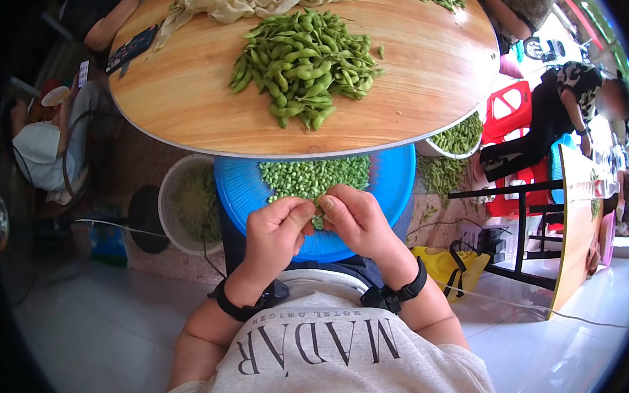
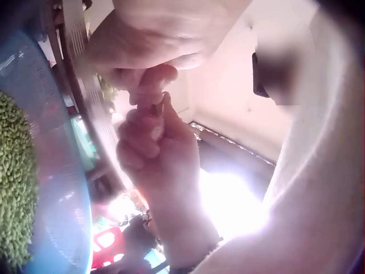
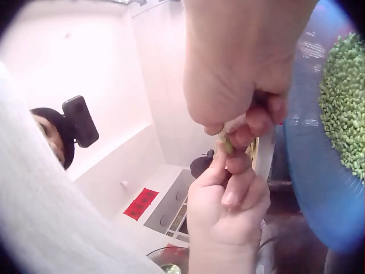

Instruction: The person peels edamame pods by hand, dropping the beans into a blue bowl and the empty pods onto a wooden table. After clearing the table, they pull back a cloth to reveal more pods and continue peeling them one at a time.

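Note:
Over the blue basin (image 1: 233, 192), my left hand (image 1: 276, 226) and right hand (image 1: 356, 218) meet fingertip to fingertip. Between them they pinch a small green soybean pod (image 3: 228, 144), mostly covered by the fingers. The thumb and fingers of each hand are curled in at the pod. Below the hands, the basin holds a broad layer of shelled green soybeans (image 1: 308, 176). A heap of whole soybean pods (image 1: 304, 61) lies on the wooden table just beyond. In the left wrist view the fingers are blurred by glare.
The round table's (image 1: 191, 115) edge overhangs the basin. At left stands a pale bucket (image 1: 166, 199) with green matter inside; at right, a white tub (image 1: 448, 152) of pods. Cream cloth (image 1: 232, 0) and a dark phone-like object (image 1: 132, 48) lie on the table. Other people sit around.

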The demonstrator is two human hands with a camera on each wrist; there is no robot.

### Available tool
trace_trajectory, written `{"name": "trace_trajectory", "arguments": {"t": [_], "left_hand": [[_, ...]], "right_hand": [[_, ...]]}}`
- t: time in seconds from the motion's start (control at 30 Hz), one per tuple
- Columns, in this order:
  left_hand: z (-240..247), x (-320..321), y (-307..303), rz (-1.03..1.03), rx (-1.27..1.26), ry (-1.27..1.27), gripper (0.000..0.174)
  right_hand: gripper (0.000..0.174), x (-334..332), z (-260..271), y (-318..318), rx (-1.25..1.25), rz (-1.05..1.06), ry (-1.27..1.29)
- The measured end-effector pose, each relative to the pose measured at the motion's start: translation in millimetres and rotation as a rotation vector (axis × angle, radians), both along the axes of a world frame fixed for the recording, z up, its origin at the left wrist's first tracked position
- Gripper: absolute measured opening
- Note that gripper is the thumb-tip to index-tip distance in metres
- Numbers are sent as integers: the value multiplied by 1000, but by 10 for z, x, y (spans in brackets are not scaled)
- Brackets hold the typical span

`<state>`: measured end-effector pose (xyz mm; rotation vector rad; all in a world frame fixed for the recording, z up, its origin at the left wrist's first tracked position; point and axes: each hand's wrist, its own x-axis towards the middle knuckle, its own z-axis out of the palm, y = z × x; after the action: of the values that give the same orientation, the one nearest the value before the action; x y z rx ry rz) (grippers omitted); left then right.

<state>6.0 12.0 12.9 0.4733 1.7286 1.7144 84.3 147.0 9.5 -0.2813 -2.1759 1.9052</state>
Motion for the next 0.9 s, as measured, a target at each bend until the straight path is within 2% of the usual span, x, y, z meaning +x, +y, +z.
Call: {"name": "trace_trajectory", "arguments": {"t": [0.13, 0.2, 0.3, 0.33, 0.43, 0.57, 0.67, 0.8, 0.9], "left_hand": [[54, -93, -4, 37, 58, -409, 21], [8, -114, -16, 1, 54, -351, 19], [32, -65, 15, 4, -17, -184, 18], [48, -40, 33, 16, -48, -114, 19], [17, -60, 44, -62, -42, -315, 21], [5, -144, 11, -119, -23, -455, 25], [83, -140, 43, -104, -180, -209, 23], [32, -106, 82, -147, -193, 140, 17], [30, -114, 143, -151, -188, 184, 18]], "right_hand": [[21, 5, -58, 19, -60, 51, -11], [21, 13, -30, 70, -180, 90, -88], [22, 22, 15, 198, -20, -2, -168], [24, 10, 29, 184, -19, -54, -126], [24, -57, 80, 152, 132, 46, -31], [21, -78, 23, 198, 119, 135, -59], [20, -104, 22, 212, 120, 127, -58], [21, -133, 30, 211, 222, 98, -91], [22, -136, 49, 185, 381, 33, -91]]}}
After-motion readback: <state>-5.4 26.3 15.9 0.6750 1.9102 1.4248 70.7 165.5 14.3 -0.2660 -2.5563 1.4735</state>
